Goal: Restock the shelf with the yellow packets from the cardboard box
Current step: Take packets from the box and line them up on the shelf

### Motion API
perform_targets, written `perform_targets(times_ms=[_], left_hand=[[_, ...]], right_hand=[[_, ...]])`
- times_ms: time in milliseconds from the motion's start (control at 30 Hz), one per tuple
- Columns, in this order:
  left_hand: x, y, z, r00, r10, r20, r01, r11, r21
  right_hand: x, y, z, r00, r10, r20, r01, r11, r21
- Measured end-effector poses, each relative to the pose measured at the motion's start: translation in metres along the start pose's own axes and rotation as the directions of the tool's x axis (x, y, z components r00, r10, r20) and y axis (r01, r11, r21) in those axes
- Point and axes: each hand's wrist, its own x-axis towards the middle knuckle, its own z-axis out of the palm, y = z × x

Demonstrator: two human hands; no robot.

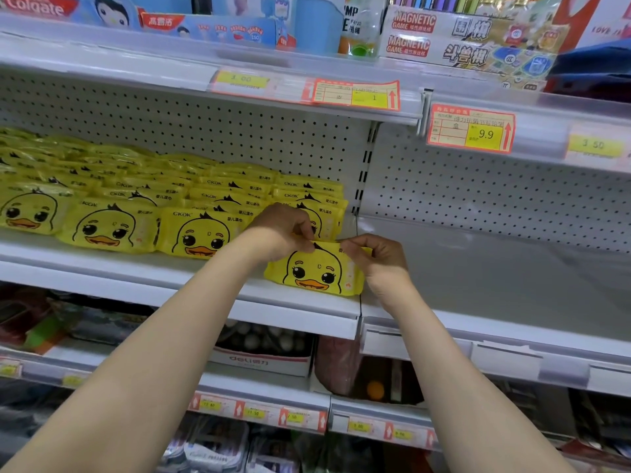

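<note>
A yellow packet (316, 273) with a duck face stands upright at the front right end of the white shelf (218, 295). My left hand (285, 230) pinches its top left edge and my right hand (379, 254) pinches its top right edge. Behind and to the left, several rows of the same yellow packets (143, 203) fill the shelf back to the pegboard. The cardboard box is not in view.
The shelf section to the right (512, 278) is bare past the upright divider (363, 172). The shelf above carries toothpaste boxes (211, 29) and magnetic game boxes (454, 35), with price tags (473, 128) on its edge. Lower shelves hold a box of balls (263, 349) and other goods.
</note>
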Motion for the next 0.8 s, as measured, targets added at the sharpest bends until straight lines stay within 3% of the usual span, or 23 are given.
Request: perform_targets(times_ms=[367,633,700,800], left_hand=[[0.024,-0.017,-0.016,0.994,0.067,-0.086,-0.073,0.995,-0.071],[0.064,-0.04,-0.022,0.983,0.158,-0.097,-0.17,0.978,-0.123],[0.075,-0.047,-0.02,0.984,0.165,-0.073,-0.173,0.977,-0.127],[0.088,-0.054,-0.018,0.984,0.174,-0.044,-0.178,0.976,-0.125]], right_hand=[[0.036,-0.003,0.01,0.994,-0.082,0.07,0.09,0.988,-0.123],[0.064,-0.007,0.027,0.991,-0.073,0.112,0.107,0.937,-0.333],[0.072,-0.006,0.029,0.99,-0.047,0.132,0.101,0.892,-0.441],[0.083,0.002,0.034,0.988,-0.012,0.156,0.115,0.732,-0.671]])
